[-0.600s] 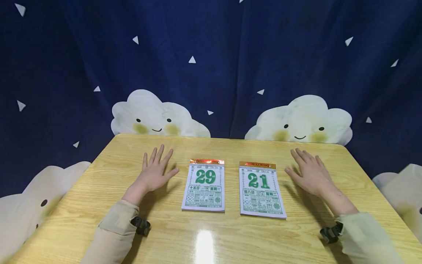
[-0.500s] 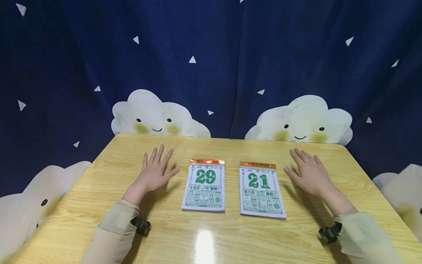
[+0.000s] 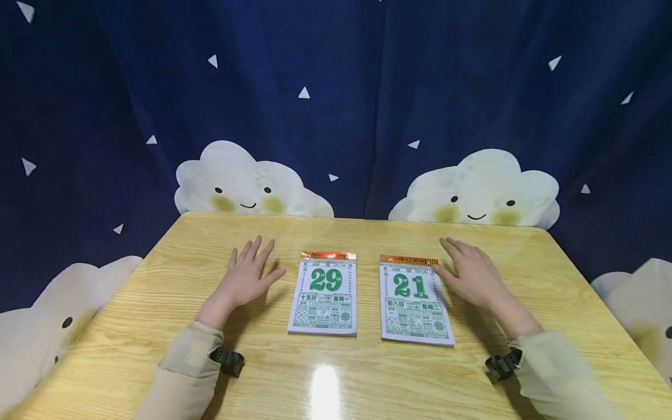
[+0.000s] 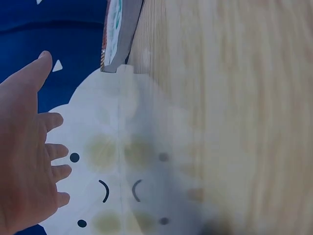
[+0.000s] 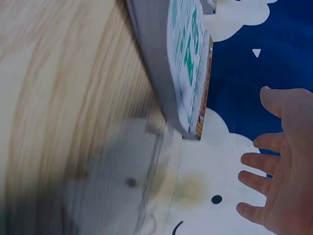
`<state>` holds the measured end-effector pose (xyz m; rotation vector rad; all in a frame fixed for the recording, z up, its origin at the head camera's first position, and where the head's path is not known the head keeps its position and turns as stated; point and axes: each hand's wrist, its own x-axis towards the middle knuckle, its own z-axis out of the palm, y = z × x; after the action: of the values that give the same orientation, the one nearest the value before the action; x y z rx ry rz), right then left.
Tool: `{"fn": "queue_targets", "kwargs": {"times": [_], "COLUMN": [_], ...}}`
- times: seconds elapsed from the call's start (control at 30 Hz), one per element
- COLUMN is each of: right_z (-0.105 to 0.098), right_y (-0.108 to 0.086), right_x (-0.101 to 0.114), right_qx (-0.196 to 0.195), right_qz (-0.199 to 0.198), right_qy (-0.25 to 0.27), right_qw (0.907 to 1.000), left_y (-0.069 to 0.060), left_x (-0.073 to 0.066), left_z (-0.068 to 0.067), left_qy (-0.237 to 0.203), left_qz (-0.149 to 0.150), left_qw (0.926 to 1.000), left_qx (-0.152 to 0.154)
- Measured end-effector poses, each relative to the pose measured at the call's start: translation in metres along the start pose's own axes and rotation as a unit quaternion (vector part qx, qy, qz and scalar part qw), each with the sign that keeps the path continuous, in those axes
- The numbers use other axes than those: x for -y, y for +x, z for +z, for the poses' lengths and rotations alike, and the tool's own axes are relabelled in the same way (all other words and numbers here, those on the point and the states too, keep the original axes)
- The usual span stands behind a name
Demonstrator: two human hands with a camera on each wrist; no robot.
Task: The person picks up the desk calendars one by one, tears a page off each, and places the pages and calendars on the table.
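Observation:
Two tear-off calendar pads lie face up, side by side. The left pad (image 3: 322,297) shows a green 29, the right pad (image 3: 416,303) a green 21; each has a red and gold strip along its top. To the left of the 29 pad, my left hand (image 3: 242,283) is held palm down with spread, straight fingers, apart from the pad. My right hand (image 3: 472,277) hovers beside the 21 pad, its thumb near the upper right corner. In the right wrist view that pad (image 5: 183,58) stands clear of my fingers (image 5: 257,181). Both hands hold nothing.
The pads lie on a light wooden table (image 3: 252,379) with a glare spot near the front. Behind it hangs a dark blue curtain (image 3: 336,87) with white triangles and smiling clouds. Black straps with small devices (image 3: 228,360) sit on both wrists.
My right hand has moved left, closer to the 21 pad. The left hand has stayed nearly in place, its fingers slightly shifted. Both pads lie as before.

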<state>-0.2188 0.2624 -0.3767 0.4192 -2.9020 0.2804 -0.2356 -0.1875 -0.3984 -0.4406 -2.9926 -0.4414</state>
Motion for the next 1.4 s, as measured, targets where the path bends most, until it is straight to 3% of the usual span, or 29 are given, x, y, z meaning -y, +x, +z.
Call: {"fn": "queue_targets", "kwargs": {"times": [0.5, 0.9, 1.1, 1.23, 1.4], "right_z": [0.014, 0.025, 0.025, 0.027, 0.032], "right_y": [0.009, 0.012, 0.016, 0.017, 0.017], "right_x": [0.032, 0.06, 0.073, 0.081, 0.093], "right_qx": [0.005, -0.002, 0.023, 0.039, 0.074], "right_qz": [-0.003, 0.016, 0.039, 0.047, 0.066], "right_qy": [0.032, 0.088, 0.155, 0.198, 0.267], "right_qw": [0.9995, 0.996, 0.987, 0.9784, 0.9585], "left_y": [-0.003, -0.007, -0.006, -0.006, -0.006], "left_x": [-0.01, -0.019, -0.022, -0.026, -0.033], "left_z": [0.002, 0.004, 0.005, 0.006, 0.009], "left_qy": [-0.03, -0.048, -0.087, -0.131, -0.188], "left_qz": [-0.003, -0.033, -0.057, -0.066, -0.089], "left_qw": [0.9995, 0.9983, 0.9946, 0.9889, 0.9769], "left_qx": [-0.013, -0.002, 0.002, -0.023, -0.048]}}
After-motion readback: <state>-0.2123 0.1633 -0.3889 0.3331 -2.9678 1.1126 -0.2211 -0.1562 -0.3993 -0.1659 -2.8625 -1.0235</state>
